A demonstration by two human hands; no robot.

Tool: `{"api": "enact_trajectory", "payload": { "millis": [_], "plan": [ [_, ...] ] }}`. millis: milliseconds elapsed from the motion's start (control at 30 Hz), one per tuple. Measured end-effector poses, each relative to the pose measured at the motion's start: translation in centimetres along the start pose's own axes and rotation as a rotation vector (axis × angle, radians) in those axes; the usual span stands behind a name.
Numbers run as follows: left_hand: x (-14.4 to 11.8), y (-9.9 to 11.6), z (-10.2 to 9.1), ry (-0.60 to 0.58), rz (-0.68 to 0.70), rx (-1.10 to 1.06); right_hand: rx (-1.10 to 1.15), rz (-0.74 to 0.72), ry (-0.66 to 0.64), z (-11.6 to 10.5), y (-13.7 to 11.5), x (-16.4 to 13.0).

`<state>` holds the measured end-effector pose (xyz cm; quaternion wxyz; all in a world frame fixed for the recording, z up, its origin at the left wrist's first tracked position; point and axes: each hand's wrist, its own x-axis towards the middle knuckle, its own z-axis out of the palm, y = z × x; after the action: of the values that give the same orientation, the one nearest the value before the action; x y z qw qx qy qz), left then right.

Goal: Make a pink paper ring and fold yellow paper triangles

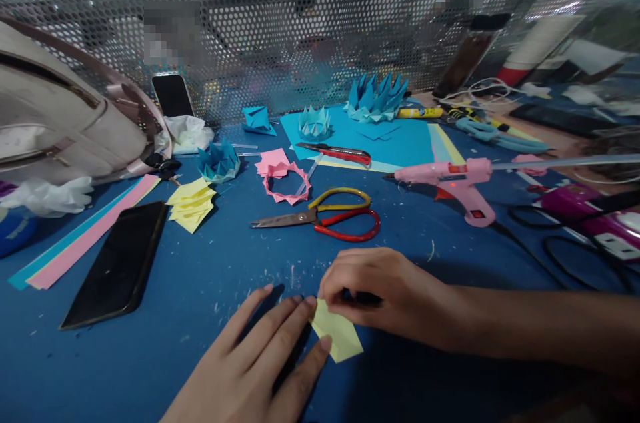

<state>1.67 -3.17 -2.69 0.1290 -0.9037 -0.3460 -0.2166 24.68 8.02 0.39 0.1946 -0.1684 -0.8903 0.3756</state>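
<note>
A small folded piece of yellow paper (pixel 337 333) lies on the blue tabletop between my hands. My left hand (pixel 260 350) rests palm down with fingers spread, its fingertips and thumb touching the paper's left side. At the paper's upper corner, my right hand (pixel 375 286) has its fingers curled and pinched together on the edge. Scissors (pixel 320 215) with one yellow and one red handle lie just beyond my hands. Behind them sits a ring of folded pink paper (pixel 287 184). A pile of folded yellow paper pieces (pixel 193 203) lies to the left.
A pink glue gun (pixel 450 180) lies at the right, its cord running to a purple power strip (pixel 590 210). A black phone (pixel 117 266) and paper strips (pixel 95 230) are at the left. Farther back are a utility knife (pixel 337 153), blue sheets (pixel 400 143) and a perforated metal panel (pixel 280 23).
</note>
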Motion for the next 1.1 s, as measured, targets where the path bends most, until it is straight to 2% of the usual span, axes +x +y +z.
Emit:
{"api": "enact_trajectory", "payload": {
  "millis": [300, 600, 767, 833, 933, 1100],
  "plan": [
    [-0.1, -0.2, 0.0, -0.007, 0.018, 0.013, 0.041, -0.059, 0.032, 0.0, 0.2, -0.2],
    [0.2, -0.2, -0.1, 0.006, 0.022, 0.03, -0.082, -0.151, -0.055, -0.3, 0.7, -0.4],
    [0.9, -0.7, -1.6, -0.113, 0.101, 0.059, -0.135, -0.259, -0.061, -0.6, 0.6, -0.4],
    [1.1, -0.8, -2.0, -0.046, 0.069, 0.047, -0.178, -0.289, -0.066, -0.7, 0.5, -0.3],
    [1.0, -0.7, -1.7, -0.112, 0.099, 0.059, -0.21, -0.33, -0.071, -0.9, 0.5, -0.2],
    [0.2, -0.1, -0.1, 0.027, 0.01, -0.015, -0.223, -0.393, -0.067, -1.1, 0.7, 0.0]
  ]
}}
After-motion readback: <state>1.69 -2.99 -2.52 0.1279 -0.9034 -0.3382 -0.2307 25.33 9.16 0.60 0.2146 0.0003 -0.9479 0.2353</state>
